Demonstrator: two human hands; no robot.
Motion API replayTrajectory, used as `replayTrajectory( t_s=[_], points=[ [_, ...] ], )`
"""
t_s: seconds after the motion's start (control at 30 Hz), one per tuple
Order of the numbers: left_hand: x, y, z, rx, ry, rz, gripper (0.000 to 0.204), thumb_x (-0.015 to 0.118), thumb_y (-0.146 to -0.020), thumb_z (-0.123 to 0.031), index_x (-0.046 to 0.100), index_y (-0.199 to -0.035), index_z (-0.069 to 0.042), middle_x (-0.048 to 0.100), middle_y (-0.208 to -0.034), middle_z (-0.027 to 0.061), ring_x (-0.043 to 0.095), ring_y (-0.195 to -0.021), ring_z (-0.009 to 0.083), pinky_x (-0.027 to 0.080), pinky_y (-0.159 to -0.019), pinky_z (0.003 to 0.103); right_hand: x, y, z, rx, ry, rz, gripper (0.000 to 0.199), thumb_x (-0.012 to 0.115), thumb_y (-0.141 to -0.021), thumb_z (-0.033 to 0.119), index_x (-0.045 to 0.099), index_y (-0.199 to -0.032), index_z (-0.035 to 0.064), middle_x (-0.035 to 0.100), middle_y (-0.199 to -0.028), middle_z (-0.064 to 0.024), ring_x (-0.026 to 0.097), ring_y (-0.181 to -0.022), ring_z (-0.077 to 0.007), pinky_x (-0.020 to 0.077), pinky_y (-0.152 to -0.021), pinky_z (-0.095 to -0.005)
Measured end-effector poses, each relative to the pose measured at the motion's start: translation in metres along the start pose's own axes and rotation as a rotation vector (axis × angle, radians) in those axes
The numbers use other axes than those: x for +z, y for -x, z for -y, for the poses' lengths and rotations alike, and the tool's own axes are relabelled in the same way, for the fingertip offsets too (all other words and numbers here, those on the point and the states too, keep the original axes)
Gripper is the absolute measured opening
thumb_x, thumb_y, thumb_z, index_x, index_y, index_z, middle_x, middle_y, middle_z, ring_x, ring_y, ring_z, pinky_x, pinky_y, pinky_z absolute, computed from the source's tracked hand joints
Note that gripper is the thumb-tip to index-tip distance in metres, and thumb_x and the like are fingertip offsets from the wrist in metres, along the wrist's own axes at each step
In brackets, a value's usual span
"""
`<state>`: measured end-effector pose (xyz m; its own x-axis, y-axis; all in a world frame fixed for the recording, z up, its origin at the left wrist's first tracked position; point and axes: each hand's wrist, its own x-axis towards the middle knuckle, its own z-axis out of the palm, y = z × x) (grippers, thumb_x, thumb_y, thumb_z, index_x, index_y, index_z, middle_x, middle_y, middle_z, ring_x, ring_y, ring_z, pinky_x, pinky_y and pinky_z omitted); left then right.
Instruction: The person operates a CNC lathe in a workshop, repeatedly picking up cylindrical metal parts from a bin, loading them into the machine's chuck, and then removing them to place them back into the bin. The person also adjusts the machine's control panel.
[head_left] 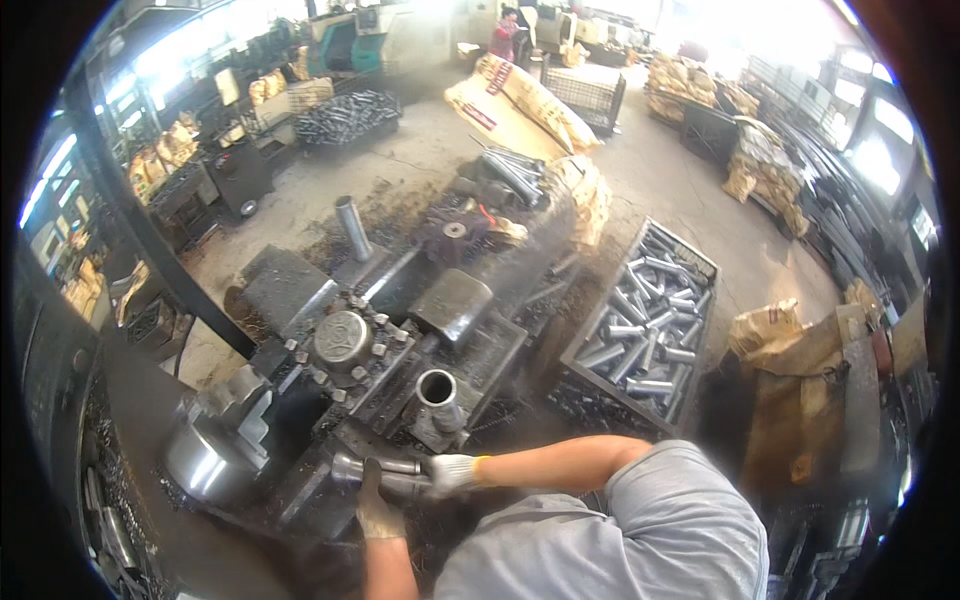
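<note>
Two short shiny metal bars lie side by side over the front of a lathe; the far metal bar [400,466] has a wider, flared left end. My left hand [382,508], in a stained glove, is closed around the left part of them, fingers across the metal. From the right, my right hand [453,474], in a white knit glove, is closed on their other ends. Just beyond stands an upright hollow metal tube [437,388]. The lathe's tool post [343,338] is further left, and its chuck [218,452] sits left of my hands.
A crate [583,372] full of metal bars stands on the right. Beyond the lathe are a large paper sack [520,105] and an upright steel handle [352,228]. Another bin of parts [345,118] is far left. A person [504,36] is in the background.
</note>
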<state>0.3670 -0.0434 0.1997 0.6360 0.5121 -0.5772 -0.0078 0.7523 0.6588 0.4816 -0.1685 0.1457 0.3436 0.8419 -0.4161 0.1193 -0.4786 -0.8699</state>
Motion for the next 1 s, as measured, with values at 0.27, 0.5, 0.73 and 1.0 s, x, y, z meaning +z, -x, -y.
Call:
replayTrajectory(
  t_s=[0.27,0.5,0.73,1.0],
  points=[
    [-0.058,-0.026,0.021,0.204,0.244,0.131,0.044,0.059,-0.108,-0.036,0.064,-0.137,-0.003,0.072,-0.126,0.0087,0.069,-0.115,0.0266,0.059,-0.095,0.041,-0.109,0.150,-0.089,0.089,0.203,-0.031,0.050,0.078,-0.074,0.037,0.075,-0.108,0.0015,0.077,-0.089,-0.0195,0.074,-0.079,-0.0318,0.0580,-0.073,-0.0476],
    [-0.079,-0.004,-0.006,0.602,-1.143,0.010,0.060,0.082,-0.088,-0.032,0.062,-0.130,0.007,0.073,-0.114,0.0171,0.072,-0.104,0.0370,0.058,-0.090,0.045,-0.248,0.297,-0.259,0.778,-0.396,-1.145,0.040,0.090,-0.081,0.033,0.080,-0.100,-0.0007,0.077,-0.083,-0.0075,0.073,-0.064,-0.0174,0.0582,-0.052,-0.0345],
    [-0.078,-0.018,-0.003,0.677,-0.948,0.197,0.049,0.050,-0.110,-0.042,0.062,-0.134,-0.001,0.074,-0.100,0.0138,0.073,-0.074,0.0271,0.063,-0.062,0.043,-0.374,0.288,-0.201,0.764,0.449,-1.639,0.050,0.079,-0.088,0.034,0.074,-0.127,0.0024,0.081,-0.100,-0.0136,0.078,-0.080,-0.0240,0.0628,-0.078,-0.0394],
    [-0.053,0.015,0.010,0.523,-0.826,0.337,0.045,0.052,-0.110,-0.037,0.061,-0.140,-0.005,0.072,-0.127,0.0116,0.071,-0.112,0.0261,0.059,-0.096,0.044,-0.153,0.072,0.054,-0.323,0.363,-0.403,0.070,0.084,-0.082,0.038,0.063,-0.140,0.0044,0.075,-0.120,-0.0231,0.074,-0.109,-0.0414,0.0598,-0.096,-0.0455]
  ],
)
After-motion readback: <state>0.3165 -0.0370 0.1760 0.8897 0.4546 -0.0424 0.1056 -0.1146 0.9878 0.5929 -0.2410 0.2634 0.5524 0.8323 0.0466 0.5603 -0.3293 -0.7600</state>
